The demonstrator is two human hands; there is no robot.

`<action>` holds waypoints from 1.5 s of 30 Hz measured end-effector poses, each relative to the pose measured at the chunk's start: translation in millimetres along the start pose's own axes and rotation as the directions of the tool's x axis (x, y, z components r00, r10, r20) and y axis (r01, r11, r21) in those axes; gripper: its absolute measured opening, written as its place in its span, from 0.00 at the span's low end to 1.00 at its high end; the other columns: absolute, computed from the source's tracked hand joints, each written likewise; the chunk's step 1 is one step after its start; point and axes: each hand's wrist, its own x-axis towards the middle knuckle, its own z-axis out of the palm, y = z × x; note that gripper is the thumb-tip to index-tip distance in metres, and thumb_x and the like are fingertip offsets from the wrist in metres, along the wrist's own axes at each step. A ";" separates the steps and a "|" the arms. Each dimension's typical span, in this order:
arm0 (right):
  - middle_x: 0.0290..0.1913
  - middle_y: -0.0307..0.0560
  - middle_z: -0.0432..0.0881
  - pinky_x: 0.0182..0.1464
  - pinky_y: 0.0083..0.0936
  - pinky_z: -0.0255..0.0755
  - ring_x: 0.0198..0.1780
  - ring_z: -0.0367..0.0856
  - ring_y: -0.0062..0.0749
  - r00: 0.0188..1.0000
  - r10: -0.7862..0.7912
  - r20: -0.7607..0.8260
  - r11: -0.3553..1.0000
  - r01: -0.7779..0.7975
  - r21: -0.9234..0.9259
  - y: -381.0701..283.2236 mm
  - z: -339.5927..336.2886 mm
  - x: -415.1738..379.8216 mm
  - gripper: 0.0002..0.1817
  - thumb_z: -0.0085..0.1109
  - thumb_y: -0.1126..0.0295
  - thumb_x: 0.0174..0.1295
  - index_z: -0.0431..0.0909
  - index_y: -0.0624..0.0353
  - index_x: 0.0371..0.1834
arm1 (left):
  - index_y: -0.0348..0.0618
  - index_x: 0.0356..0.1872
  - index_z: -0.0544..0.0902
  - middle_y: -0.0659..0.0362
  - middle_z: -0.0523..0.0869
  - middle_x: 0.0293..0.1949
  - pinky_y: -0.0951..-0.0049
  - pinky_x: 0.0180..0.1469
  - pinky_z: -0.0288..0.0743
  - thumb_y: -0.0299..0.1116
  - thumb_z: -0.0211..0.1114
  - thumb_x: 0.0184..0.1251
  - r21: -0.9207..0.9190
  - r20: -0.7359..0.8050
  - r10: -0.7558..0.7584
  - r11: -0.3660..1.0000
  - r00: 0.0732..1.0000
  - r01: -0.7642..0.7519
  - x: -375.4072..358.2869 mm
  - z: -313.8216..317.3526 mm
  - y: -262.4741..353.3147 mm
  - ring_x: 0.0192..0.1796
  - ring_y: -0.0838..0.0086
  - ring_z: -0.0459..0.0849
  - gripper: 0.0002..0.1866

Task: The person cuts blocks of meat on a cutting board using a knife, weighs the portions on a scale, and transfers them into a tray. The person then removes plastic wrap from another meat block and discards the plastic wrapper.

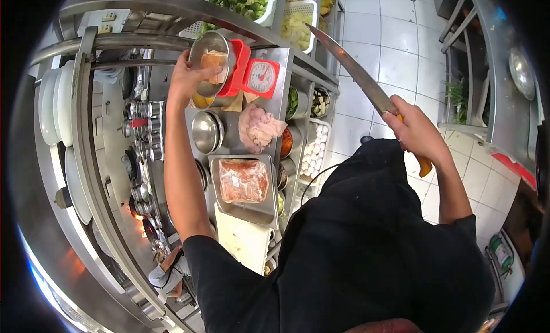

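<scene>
My left hand (pixel 189 78) grips the rim of a steel bowl (pixel 197 48) at the red kitchen scale (pixel 262 78), its thumb reaching over a piece of orange-pink food (pixel 213 61) inside. My right hand (pixel 408 124) is closed round the yellow handle of a long knife (pixel 366 83), whose blade points up and left over the tiled floor. Below the scale, pale pink raw meat (pixel 259 128) lies on the steel counter. A steel tray (pixel 246 214) holds a wrapped block of red meat (pixel 243 181). Stacked steel bowls (pixel 206 131) stand left of the pale meat.
A white cutting board (pixel 243 241) lies below the tray. Eggs (pixel 314 152) and food containers line the counter's right side. Broccoli (pixel 243 3) is at the top. White plates (pixel 66 104) stand on the left shelf. Another person (pixel 172 275) is at the lower left.
</scene>
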 end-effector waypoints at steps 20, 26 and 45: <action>0.18 0.41 0.71 0.17 0.25 0.66 0.15 0.70 0.23 0.995 0.046 0.087 0.994 -0.055 0.097 11.4 17.6 -6.5 0.10 0.50 0.64 0.70 0.68 0.60 0.42 | 0.34 0.53 0.75 0.48 0.83 0.47 0.64 0.51 0.78 0.35 0.77 0.36 0.113 -0.292 0.106 0.991 0.951 -0.076 11.9 38.2 -48.6 0.48 0.60 0.83 0.37; 0.17 0.35 0.65 0.14 0.19 0.61 0.12 0.65 0.18 0.966 -0.168 0.197 0.965 0.121 0.231 -20.3 55.3 -13.6 0.10 0.49 0.62 0.71 0.66 0.56 0.39 | 0.37 0.50 0.75 0.47 0.81 0.44 0.62 0.55 0.76 0.37 0.80 0.24 -0.196 -0.787 -0.059 0.968 0.614 -0.158 -110.9 0.7 -48.5 0.49 0.55 0.81 0.41; 0.16 0.39 0.65 0.10 0.27 0.62 0.10 0.65 0.26 0.065 0.202 0.977 0.807 0.554 -0.204 53.3 355.2 -261.9 0.09 0.47 0.62 0.70 0.62 0.54 0.42 | 0.41 0.62 0.68 0.57 0.79 0.50 0.63 0.50 0.71 0.36 0.72 0.48 -0.787 0.170 -0.918 0.093 -0.359 -0.610 -888.4 387.3 40.5 0.49 0.72 0.79 0.38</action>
